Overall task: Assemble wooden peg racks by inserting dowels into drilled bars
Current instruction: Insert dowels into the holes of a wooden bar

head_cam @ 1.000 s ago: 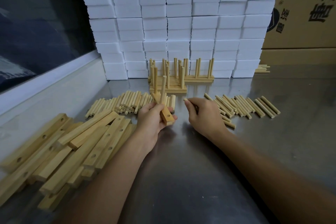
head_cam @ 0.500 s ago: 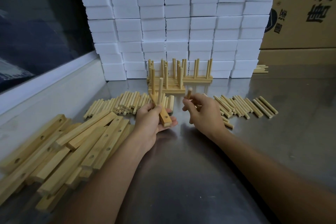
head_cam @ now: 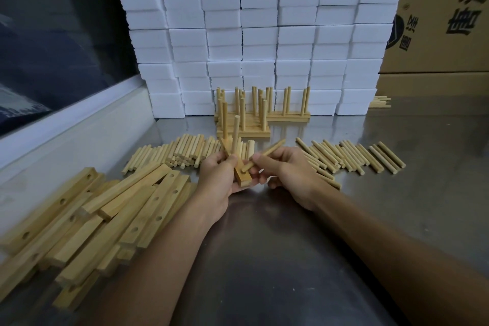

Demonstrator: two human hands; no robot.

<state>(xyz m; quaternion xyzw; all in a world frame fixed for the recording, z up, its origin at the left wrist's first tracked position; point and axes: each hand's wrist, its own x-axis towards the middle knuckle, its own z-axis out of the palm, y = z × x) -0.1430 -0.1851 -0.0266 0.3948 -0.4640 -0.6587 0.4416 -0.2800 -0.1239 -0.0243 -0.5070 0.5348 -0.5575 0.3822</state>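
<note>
My left hand (head_cam: 218, 176) grips a drilled wooden bar (head_cam: 242, 176) that points away from me, with two dowels standing in it; the taller one (head_cam: 235, 135) rises above my fingers. My right hand (head_cam: 284, 171) pinches a loose dowel (head_cam: 264, 154), slanted up to the right, its lower tip right at the open hole near the bar's near end. Loose dowels lie in a pile to the left (head_cam: 182, 152) and in a row to the right (head_cam: 352, 156). A heap of drilled bars (head_cam: 105, 217) lies at the left.
Several finished peg racks (head_cam: 246, 116) stand behind my hands on the steel table (head_cam: 291, 246). A wall of white foam blocks (head_cam: 264, 34) rises behind them. A cardboard box (head_cam: 444, 16) stands at the back right, with a few dowels (head_cam: 381, 102) beside it.
My right hand picked a dowel from the right-hand row and carried it leftward to the bar. The dowel's lower tip now meets the bar's near hole. My left hand kept holding the bar.
</note>
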